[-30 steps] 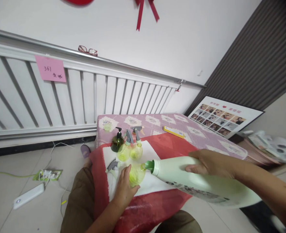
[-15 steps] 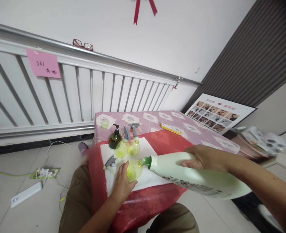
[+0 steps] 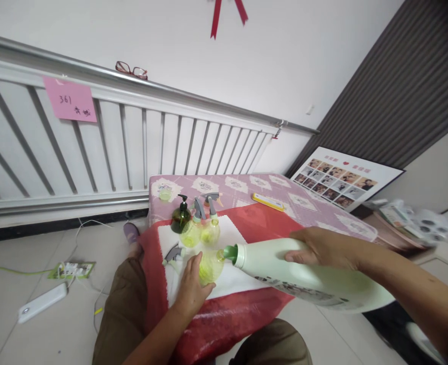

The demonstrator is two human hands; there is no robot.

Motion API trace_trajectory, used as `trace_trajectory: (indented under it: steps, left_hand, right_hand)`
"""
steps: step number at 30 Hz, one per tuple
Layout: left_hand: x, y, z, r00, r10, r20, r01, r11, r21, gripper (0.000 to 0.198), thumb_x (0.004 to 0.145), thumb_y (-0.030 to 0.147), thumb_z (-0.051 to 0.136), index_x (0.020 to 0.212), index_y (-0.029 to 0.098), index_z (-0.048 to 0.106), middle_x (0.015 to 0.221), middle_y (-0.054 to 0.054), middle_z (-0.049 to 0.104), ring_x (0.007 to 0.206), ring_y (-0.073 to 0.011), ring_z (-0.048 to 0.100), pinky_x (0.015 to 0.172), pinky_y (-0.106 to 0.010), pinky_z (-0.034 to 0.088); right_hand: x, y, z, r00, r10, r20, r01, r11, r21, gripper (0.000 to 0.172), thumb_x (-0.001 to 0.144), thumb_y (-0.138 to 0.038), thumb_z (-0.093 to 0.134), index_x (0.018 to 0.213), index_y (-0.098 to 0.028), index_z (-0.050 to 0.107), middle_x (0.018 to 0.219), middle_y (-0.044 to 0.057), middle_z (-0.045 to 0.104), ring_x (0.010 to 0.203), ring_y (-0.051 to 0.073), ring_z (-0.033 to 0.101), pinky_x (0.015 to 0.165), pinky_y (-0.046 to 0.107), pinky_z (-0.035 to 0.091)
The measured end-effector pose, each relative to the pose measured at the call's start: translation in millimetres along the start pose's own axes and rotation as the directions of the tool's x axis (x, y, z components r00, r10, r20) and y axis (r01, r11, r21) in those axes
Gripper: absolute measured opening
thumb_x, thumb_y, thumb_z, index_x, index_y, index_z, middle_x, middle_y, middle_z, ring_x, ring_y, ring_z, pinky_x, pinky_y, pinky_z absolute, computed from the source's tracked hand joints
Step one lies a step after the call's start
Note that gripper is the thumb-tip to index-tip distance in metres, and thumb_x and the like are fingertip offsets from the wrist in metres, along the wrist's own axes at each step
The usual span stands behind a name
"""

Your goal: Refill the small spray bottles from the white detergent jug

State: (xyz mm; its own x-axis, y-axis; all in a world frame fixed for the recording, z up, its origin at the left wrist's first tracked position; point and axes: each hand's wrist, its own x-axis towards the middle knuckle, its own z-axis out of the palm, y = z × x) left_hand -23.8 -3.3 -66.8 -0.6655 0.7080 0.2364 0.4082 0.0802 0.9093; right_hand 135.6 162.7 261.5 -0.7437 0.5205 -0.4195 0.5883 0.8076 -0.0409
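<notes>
My left hand [image 3: 193, 284] is wrapped round a round yellow-green spray bottle [image 3: 210, 268] with its top off, standing on a white cloth [image 3: 242, 284]. In my right hand [image 3: 311, 246] is a large pale green detergent jug [image 3: 269, 261], tipped on its side by the handle. Its green spout meets the mouth of the spray bottle; whether liquid is flowing I cannot tell. A loose grey spray head [image 3: 173, 254] lies left of my left hand. Behind stand two more yellow-green spray bottles [image 3: 189, 235] with grey triggers and a dark green pump bottle [image 3: 181, 218].
A red cover [image 3: 262, 225] lies under the white cloth on a purple patterned table [image 3: 300, 200]. A yellow packet [image 3: 268, 202] and a small green cap [image 3: 165, 194] sit farther back. A white radiator [image 3: 204, 137] runs along the wall. A power strip [image 3: 71, 270] lies on the floor.
The view has shifted very slightly. Both hands, the jug and the spray bottle hold the same positions.
</notes>
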Motion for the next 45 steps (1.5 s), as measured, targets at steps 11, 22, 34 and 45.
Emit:
trace_trajectory:
  steps: [11, 22, 34, 45]
  left_hand:
    - [-2.1, -3.9, 4.7, 1.000, -0.007, -0.005, 0.007, 1.000, -0.006, 0.084, 0.066, 0.017, 0.068, 0.142, 0.019, 0.032, 0.141, -0.013, 0.042, 0.135, -0.0293, 0.039, 0.115, -0.046, 0.030]
    - [-0.9, -3.7, 3.7, 1.000, -0.023, 0.009, 0.023, 1.000, -0.013, 0.085, 0.064, 0.017, 0.068, 0.142, 0.016, 0.033, 0.141, -0.014, 0.042, 0.135, -0.0288, 0.038, 0.115, -0.044, 0.029]
    - [-0.7, -5.8, 4.7, 1.000, -0.001, -0.012, 0.001, 1.000, -0.011, 0.084, 0.065, 0.017, 0.068, 0.141, 0.017, 0.033, 0.140, -0.014, 0.043, 0.134, -0.0295, 0.040, 0.114, -0.045, 0.031]
    - [0.2, -0.3, 3.8, 0.999, -0.041, 0.002, 0.041, 0.999, -0.005, 0.085, 0.064, 0.017, 0.068, 0.141, 0.018, 0.033, 0.141, -0.014, 0.042, 0.136, -0.0289, 0.038, 0.115, -0.045, 0.029]
  right_hand:
    - [2.0, 3.6, 2.0, 0.999, 0.007, 0.041, -0.008, 1.000, 0.016, 0.039, 0.082, -0.059, 0.050, 0.080, -0.020, 0.056, 0.084, 0.008, 0.070, 0.077, 0.025, 0.066, 0.065, 0.033, 0.045]
    - [1.5, 0.7, 0.8, 0.999, 0.011, 0.040, -0.012, 1.000, 0.016, 0.040, 0.081, -0.058, 0.051, 0.081, -0.020, 0.058, 0.084, 0.008, 0.070, 0.077, 0.026, 0.066, 0.065, 0.032, 0.045]
    - [1.4, -0.8, 1.4, 0.999, 0.011, 0.037, -0.012, 1.000, 0.016, 0.040, 0.083, -0.058, 0.049, 0.083, -0.019, 0.058, 0.086, 0.009, 0.071, 0.078, 0.026, 0.066, 0.065, 0.033, 0.044]
    - [2.0, -0.3, 0.2, 1.000, 0.017, 0.024, -0.018, 1.000, 0.016, 0.039, 0.083, -0.058, 0.049, 0.080, -0.020, 0.058, 0.085, 0.008, 0.070, 0.077, 0.026, 0.066, 0.066, 0.034, 0.044]
